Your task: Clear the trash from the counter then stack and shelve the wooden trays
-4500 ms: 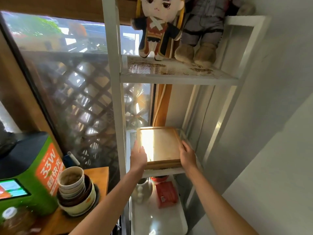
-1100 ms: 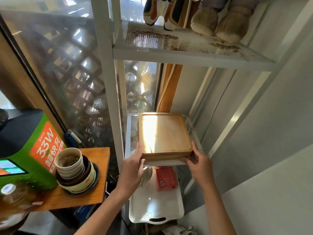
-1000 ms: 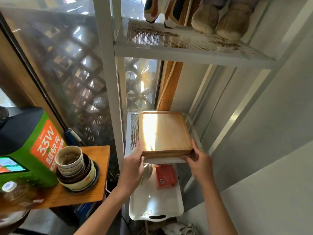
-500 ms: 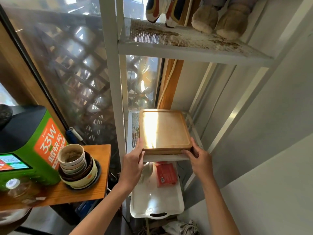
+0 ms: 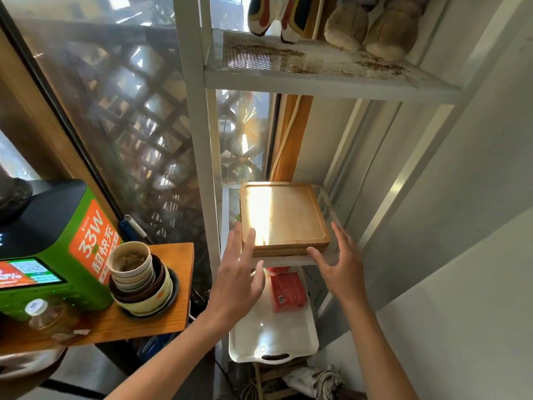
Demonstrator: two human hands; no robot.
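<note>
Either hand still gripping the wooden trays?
No. Both the left hand and right hand are open, fingers spread, off the wooden trays resting on the mesh shelf.

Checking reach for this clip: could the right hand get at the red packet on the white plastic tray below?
Probably yes. The right hand is open, holding nothing, and the red packet lies uncovered on the white plastic tray just below it, with nothing between them.

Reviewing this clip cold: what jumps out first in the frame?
The sunlit stack of wooden trays on the middle mesh shelf, with the open left hand and right hand on either side of its front edge. Then the green box and stacked bowls on the wooden counter at left.
</note>
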